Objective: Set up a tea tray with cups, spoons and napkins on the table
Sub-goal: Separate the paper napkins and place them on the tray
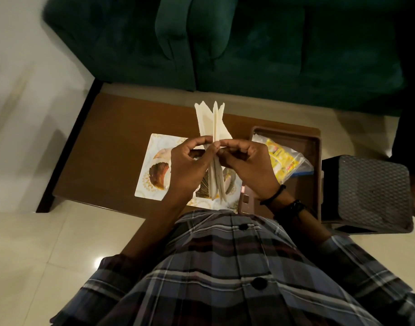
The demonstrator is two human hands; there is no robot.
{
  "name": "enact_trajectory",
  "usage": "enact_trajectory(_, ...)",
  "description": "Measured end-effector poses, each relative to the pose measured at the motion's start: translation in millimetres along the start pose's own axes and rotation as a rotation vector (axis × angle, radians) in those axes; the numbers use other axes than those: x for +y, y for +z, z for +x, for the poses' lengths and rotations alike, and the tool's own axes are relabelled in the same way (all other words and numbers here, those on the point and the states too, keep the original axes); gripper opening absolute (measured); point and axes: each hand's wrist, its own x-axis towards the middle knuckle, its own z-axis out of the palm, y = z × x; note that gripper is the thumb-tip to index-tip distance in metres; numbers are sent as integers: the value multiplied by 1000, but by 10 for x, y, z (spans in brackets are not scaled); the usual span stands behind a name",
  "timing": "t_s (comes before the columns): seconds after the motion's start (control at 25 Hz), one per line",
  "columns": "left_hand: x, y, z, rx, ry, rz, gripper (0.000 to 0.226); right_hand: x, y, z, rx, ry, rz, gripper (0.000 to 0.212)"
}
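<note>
Both hands hold a folded white paper napkin [212, 123] upright over the low brown table [112, 137]. My left hand [190, 163] pinches its left side and my right hand [246, 161] pinches its right side, thumbs and fingers meeting at the fold. The napkin's pleats fan out above the fingers and hang down below them. Under the hands lies a white tray [154, 149] printed with gold and brown shell patterns. What stands on the tray beneath my hands is hidden.
A brown plastic tray [314, 147] at the table's right end holds a clear bag of yellow packets [284, 158]. A dark textured stool [371, 191] stands right of the table. A green sofa [225, 43] lies beyond it. Pale floor tiles surround everything.
</note>
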Motion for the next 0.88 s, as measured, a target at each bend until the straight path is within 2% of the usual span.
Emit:
enact_trajectory(0.16,-49,-2,21,18,-16,16,22,-4,1,-2,45,89,103,26)
enact_trajectory(0.36,-42,27,4,66,3,23,28,-34,4,-6,213,-67,-221,24)
enact_trajectory(0.52,-81,52,17,39,-71,-57,39,-91,75,-80,155,-148,-323,24)
enact_trajectory(0.68,-13,90,-14,-13,-96,-55,28,-109,86,-99,134,-176,-326,28)
enact_trajectory(0.88,25,109,-11,-23,-303,-250,20,-70,94,-86,-8,-197,-275,27)
